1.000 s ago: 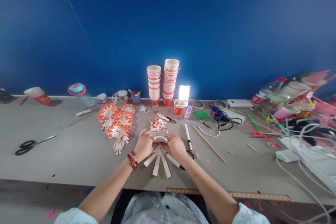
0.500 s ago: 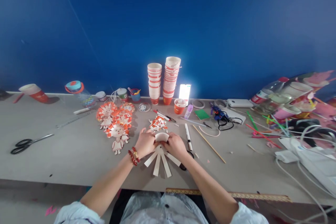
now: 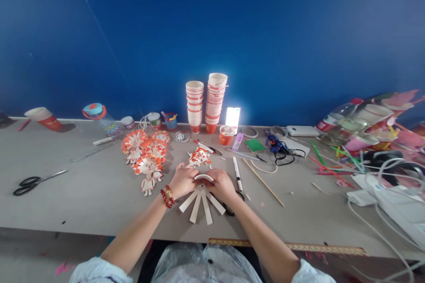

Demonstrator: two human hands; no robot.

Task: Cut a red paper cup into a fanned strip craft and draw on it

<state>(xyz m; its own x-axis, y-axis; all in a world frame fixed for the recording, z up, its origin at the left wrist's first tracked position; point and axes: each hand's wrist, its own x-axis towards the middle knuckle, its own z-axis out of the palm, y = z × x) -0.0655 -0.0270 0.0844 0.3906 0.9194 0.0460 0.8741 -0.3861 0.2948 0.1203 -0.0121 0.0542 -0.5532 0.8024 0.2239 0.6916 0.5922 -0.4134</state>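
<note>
Both hands grip a white cut paper piece (image 3: pixel 206 208) in front of me, its several straight strips fanning toward me from a dark-dotted centre. My left hand (image 3: pixel 183 181), above a red bead bracelet, pinches the left end of its curved upper part. At the other end, my right hand (image 3: pixel 221 183) is closed on the paper. The fingertips are partly hidden behind it. Black scissor handles (image 3: pixel 239 195) show beside my right wrist, mostly covered by it. Just beyond my hands lies a pile of orange and white paper scraps (image 3: pixel 199 156).
Paper-cut figures (image 3: pixel 148 166) lie left of my hands, with scissors (image 3: pixel 40 180) farther left. Two stacks of paper cups (image 3: pixel 194 106) stand by the blue wall beside a lit phone (image 3: pixel 233 117). A marker (image 3: pixel 237 173), a wooden stick (image 3: pixel 264 182) and cables (image 3: pixel 385 170) lie rightward.
The curved upper part of the paper has tilted and now shows as a thinner arc. The fanned strips have shifted slightly left, while both hands keep nearly the same place.
</note>
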